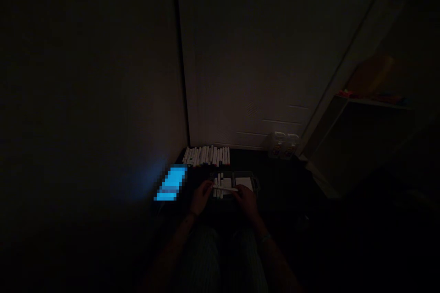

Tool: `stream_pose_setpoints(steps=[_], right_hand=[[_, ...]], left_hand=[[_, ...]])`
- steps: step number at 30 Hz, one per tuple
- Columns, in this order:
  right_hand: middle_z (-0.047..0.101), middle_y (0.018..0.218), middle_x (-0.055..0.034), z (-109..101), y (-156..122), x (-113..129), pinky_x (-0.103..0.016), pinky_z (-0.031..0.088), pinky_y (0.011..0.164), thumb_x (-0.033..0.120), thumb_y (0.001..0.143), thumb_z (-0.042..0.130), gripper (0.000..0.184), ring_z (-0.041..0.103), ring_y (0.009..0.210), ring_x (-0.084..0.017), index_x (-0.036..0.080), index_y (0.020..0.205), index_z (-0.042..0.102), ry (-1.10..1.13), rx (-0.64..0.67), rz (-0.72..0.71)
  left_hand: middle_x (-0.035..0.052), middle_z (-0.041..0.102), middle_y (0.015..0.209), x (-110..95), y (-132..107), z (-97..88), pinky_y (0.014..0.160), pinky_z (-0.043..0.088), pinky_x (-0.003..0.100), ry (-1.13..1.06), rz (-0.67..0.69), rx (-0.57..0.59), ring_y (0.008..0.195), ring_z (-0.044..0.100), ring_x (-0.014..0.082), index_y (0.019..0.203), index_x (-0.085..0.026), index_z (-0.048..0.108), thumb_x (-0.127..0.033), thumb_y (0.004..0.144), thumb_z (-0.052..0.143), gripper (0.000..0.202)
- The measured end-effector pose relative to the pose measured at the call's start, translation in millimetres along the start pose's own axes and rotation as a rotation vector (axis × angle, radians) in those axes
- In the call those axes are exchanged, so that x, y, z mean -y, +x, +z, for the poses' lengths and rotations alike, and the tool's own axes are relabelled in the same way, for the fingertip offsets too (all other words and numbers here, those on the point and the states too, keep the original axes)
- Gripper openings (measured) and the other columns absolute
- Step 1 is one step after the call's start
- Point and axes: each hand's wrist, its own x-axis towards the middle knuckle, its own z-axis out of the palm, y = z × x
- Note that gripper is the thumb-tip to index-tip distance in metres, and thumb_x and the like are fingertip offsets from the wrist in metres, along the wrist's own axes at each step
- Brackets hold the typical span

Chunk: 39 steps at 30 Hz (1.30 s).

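Observation:
The room is very dark. Both of my hands hold one white marker-like stick (226, 188) crosswise above a small open case (252, 182). My left hand (201, 197) pinches the stick's left end. At the right end, my right hand (246, 198) has its fingers closed on it. The case holds a few white markers (219, 178) at its left and a pale flat panel at its right. A row of several white markers (206, 155) lies on the floor beyond the case, by the wall.
A glowing blue screen (171, 184) lies on the floor to the left. A clear plastic container (283, 145) stands at the door's foot. A white shelf unit (343, 146) rises on the right. My striped trouser legs (220, 256) fill the foreground.

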Motion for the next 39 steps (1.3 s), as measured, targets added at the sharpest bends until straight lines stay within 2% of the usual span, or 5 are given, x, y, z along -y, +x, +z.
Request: stream_pose_setpoints(steps=[8,19,39], right_hand=[[0.06,0.095,-0.003,-3.5,-0.3,3.1,-0.025,0.039,0.077,0.04,0.08,0.047,0.027,0.055,0.088,-0.016,0.023,0.1,0.056,0.017,0.011,0.01],[0.06,0.094,-0.0031,-4.8,0.1,5.4,-0.026,0.038,0.079,0.039,0.08,0.047,0.026,0.054,0.089,-0.016,0.023,0.098,0.057,0.0,0.024,0.006],[0.061,0.092,-0.0022,-3.4,0.9,5.4,-0.024,0.039,0.075,0.039,0.079,0.048,0.026,0.056,0.086,-0.015,0.023,0.098,0.056,-0.013,0.016,0.01]], left_hand=[[0.0025,0.061,0.084,-3.4,-1.0,-1.4,0.074,0.044,0.028,-0.021,-0.02,-0.012,0.081,0.058,0.0151,0.089,-0.018,0.051,-0.038,0.074,0.047,0.026],[0.0023,0.062,0.084,-5.5,-1.1,-1.9,0.074,0.045,0.028,-0.007,-0.013,-0.01,0.08,0.058,0.0152,0.086,-0.018,0.053,-0.039,0.073,0.048,0.026],[0.0019,0.062,0.081,-3.6,-0.8,-1.9,0.071,0.045,0.028,-0.033,-0.021,0.01,0.079,0.058,0.0158,0.087,-0.019,0.053,-0.039,0.074,0.047,0.025]])
